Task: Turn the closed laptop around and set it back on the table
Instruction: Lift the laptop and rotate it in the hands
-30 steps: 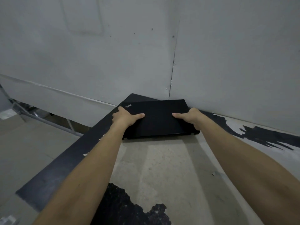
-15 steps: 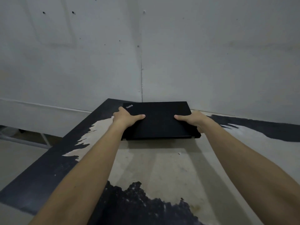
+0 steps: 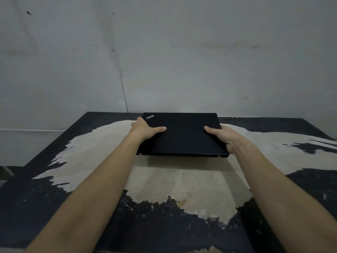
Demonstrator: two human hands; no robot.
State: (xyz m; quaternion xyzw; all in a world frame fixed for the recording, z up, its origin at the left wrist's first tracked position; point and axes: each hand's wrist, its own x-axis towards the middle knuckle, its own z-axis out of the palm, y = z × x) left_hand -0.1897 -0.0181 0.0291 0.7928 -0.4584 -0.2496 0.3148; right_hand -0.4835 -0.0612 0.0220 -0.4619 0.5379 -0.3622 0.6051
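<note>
Holding the closed laptop (image 3: 182, 134) by both short sides, the left hand (image 3: 145, 129) and right hand (image 3: 221, 133) pressed thumbs on top, other fingers hidden, ready for turning.

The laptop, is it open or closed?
Closed. The laptop shows only its flat black lid with the logo in the far left corner; no screen or keys. The left hand and right hand grip its sides.

Both arms outstretched; left hand (image 3: 144, 129) and right hand (image 3: 225, 136) clamped, thumbs on top.
</note>
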